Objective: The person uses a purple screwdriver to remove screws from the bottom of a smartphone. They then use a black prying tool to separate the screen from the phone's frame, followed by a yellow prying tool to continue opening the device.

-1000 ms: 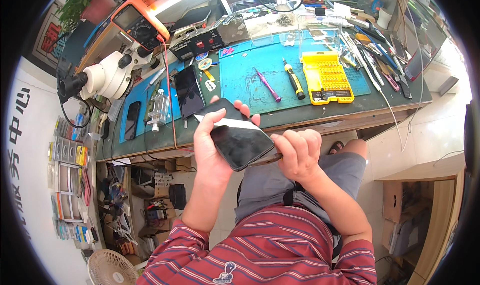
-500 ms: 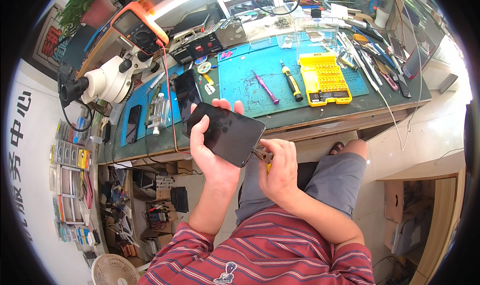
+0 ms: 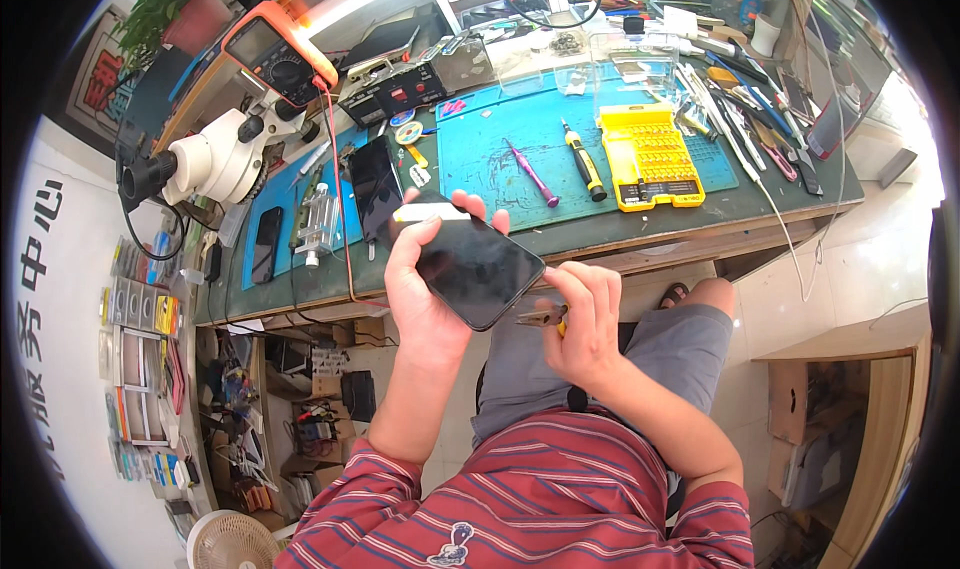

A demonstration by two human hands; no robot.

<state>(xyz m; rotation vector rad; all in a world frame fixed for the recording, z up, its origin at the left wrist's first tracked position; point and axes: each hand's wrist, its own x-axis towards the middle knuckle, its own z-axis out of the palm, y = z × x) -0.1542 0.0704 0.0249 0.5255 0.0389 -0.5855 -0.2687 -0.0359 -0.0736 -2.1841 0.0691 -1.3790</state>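
Note:
My left hand (image 3: 428,304) is closed around a black smartphone (image 3: 478,274), thumb on the left edge and fingertips showing past the far edge. The phone's dark glass faces up, with a bright reflection across its upper end. My right hand (image 3: 590,319) grips small pliers (image 3: 543,316), whose metal jaws point left, just below the phone's lower right corner and apart from it. My right index fingertip is at that corner; whether it touches cannot be told. Beyond the phone, a purple screwdriver (image 3: 532,174) and a yellow-and-black screwdriver (image 3: 583,161) lie on the blue mat (image 3: 475,184).
A yellow bit case (image 3: 655,184) lies open on the mat. Another dark phone (image 3: 375,181) and a smaller one (image 3: 267,244) lie at left, near a white microscope (image 3: 210,164) and an orange multimeter (image 3: 275,57). Several hand tools (image 3: 740,119) crowd the right. A fan (image 3: 232,542) stands below left.
The phone has tilted and shifted slightly right, catching a reflection. The pliers have come away from its lower edge, moving a little right with my right hand.

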